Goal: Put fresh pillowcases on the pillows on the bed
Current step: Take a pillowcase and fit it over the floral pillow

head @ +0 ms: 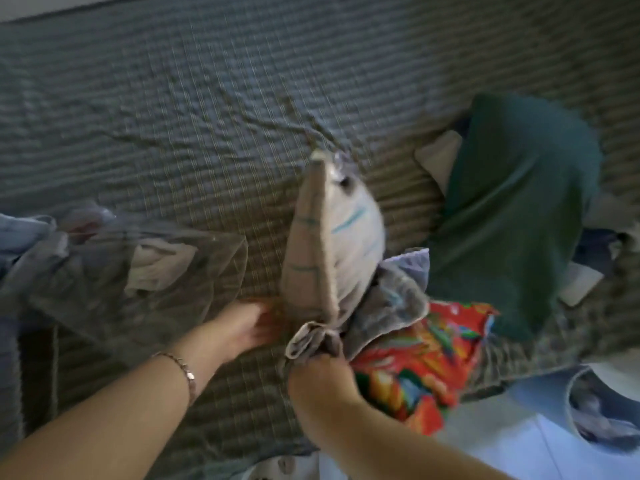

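A pillow point(349, 237) with a white face and thin teal lines stands on end on the grey quilted bed point(173, 116). A beige pillowcase point(306, 265) with teal stripes covers its left side and bunches at the bottom. My right hand point(320, 379) grips that bunched lower end of the pillowcase. My left hand point(246, 323) reaches flat toward the pillow's lower left edge, fingers blurred, touching the bed beside the fabric. A bracelet sits on my left wrist.
A green cloth point(512, 209) lies at the right over other laundry. A bright red patterned fabric point(419, 362) sits under a grey towel point(388, 306) by my right hand. A sheer bag with folded cloth point(152, 271) lies at left. Pale floor point(519, 452) shows lower right.
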`<state>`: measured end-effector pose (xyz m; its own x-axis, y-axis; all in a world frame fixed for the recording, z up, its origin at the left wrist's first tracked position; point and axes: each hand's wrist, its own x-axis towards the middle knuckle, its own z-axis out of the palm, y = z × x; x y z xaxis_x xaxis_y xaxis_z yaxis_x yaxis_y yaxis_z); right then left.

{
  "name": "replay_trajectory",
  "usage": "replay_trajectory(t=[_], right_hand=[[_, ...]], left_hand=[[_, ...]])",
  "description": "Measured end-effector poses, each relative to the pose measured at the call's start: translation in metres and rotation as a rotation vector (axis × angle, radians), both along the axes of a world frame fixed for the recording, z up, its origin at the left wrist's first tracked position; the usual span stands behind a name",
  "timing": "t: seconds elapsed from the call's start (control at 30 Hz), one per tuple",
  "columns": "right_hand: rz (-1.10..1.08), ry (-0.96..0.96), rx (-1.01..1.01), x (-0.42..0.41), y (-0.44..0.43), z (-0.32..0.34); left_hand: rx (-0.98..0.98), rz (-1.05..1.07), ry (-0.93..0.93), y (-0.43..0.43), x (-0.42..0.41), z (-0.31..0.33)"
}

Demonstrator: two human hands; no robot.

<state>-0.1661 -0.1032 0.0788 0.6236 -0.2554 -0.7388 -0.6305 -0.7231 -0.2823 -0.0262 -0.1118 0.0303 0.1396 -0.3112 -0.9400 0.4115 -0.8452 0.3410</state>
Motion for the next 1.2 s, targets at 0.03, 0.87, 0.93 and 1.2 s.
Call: replay_trajectory(t=[0.03, 0.87, 0.93, 1.2], right_hand=[[0.055, 0.033, 0.134, 0.005, 0.014, -0.01], [-0.027, -0.656, -0.33, -0.004, -0.152, -0.144], [0.001, -0.674, -0.289, -0.014, -0.159, -0.14], [0.183, -0.641, -0.124, -0.066, -0.164, -0.145]], left_hand=[[0.076, 0.084, -0.066, 0.006, 0.01, -0.009], [-0.536, -0.873, -1.224, 0.035, 0.023, -0.085], [-0.57, -0.978, -0.953, 0.049, 0.012, -0.081], [-0.402, -0.858, -0.981, 0.004, 0.026, -0.075]])
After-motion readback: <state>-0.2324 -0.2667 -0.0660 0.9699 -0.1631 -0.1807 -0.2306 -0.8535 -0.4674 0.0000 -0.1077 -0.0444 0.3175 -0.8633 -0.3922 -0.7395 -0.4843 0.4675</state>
